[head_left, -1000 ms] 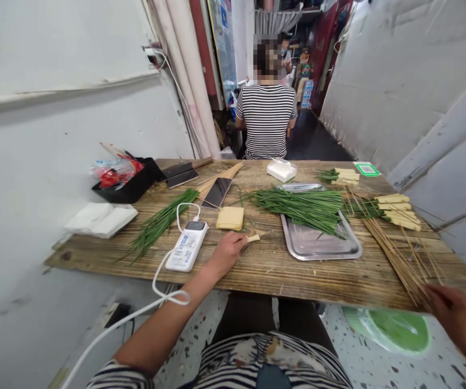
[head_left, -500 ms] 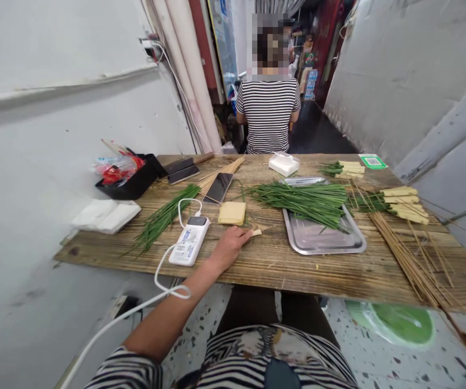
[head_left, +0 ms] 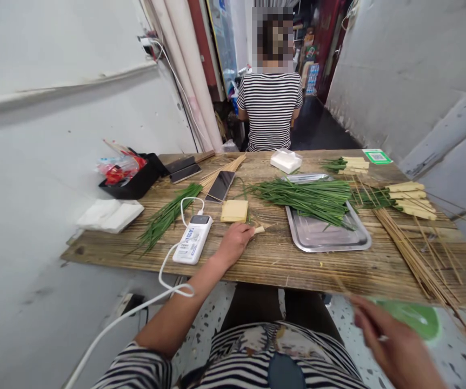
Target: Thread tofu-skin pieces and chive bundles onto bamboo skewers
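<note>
My left hand rests on the wooden table with its fingers closed on a small pale-yellow tofu-skin roll. Just behind that hand lies a square stack of tofu-skin sheets. My right hand, smeared by motion, is at the table's front edge on the right. A thin bamboo skewer, also blurred, sticks out from its closed fingers toward the table. Long green chives lie across a metal tray between and beyond the hands.
A white power bank with a cable and a phone lie left of centre. More chives are beside them. On the right are loose skewers and skewered rolls. A person in a striped shirt sits beyond the table.
My right hand has come into view at the lower right with a skewer. The left hand keeps its hold on the roll, and the view has shifted slightly.
</note>
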The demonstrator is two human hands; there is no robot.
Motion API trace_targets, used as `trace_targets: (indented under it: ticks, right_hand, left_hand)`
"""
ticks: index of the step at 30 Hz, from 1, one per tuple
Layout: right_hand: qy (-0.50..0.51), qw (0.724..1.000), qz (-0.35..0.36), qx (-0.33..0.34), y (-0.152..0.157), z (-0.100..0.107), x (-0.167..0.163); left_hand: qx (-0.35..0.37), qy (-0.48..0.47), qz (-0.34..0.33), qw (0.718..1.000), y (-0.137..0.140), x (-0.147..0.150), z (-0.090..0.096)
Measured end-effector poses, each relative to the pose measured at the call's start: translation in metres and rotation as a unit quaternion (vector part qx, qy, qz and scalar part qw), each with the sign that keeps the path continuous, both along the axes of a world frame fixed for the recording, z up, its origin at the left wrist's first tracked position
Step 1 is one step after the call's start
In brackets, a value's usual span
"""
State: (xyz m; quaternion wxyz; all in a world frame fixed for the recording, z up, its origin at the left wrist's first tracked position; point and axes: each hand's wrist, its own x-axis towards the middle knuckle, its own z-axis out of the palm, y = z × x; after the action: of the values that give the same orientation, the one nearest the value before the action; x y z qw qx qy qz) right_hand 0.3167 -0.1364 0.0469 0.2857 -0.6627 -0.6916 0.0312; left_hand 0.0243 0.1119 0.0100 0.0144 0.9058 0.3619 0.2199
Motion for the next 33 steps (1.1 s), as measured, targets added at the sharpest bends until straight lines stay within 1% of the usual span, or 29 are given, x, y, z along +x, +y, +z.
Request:
trace_targets:
  ticks: [1, 3, 5, 9, 13, 22, 28, 33]
  right_hand:
    - [0.002, 0.999, 0.048, 0.0, 0.014, -0.006, -0.014]
    - [-0.01, 0.994, 0.109, 0.013, 0.037, -0.018, -0.039]
    - [-0.033, 0.99, 0.136, 0.016, 0.048, -0.026, -0.055]
    - [-0.06, 0.989, 0.13, 0.024, 0.049, -0.035, -0.063]
    - [-0.036, 0.991, 0.13, 0.024, 0.049, -0.039, -0.064]
    - [-0.029, 0.992, 0.122, 0.008, 0.053, -0.049, -0.07]
    - [-0.021, 0.993, 0.119, -0.018, 0.054, -0.05, -0.072]
    - [-0.014, 0.992, 0.122, -0.025, 0.053, -0.049, -0.074]
  left_hand:
    - [-0.005, -0.011, 0.001, 1.0, -0.001, 0.001, 0.0]
    - [-0.015, -0.03, 0.004, 0.999, -0.003, 0.002, 0.001]
    - [-0.026, -0.047, 0.01, 0.998, -0.005, 0.003, 0.002]
    - [-0.048, -0.069, 0.01, 0.996, -0.006, 0.003, 0.003]
    - [-0.064, -0.081, -0.005, 0.995, -0.004, 0.002, 0.003]
    - [-0.052, -0.057, -0.003, 0.997, -0.002, 0.003, 0.004]
    - [-0.048, -0.066, -0.009, 0.997, 0.0, 0.002, 0.001]
    - [-0.054, -0.074, -0.009, 0.996, 0.0, 0.002, 0.001]
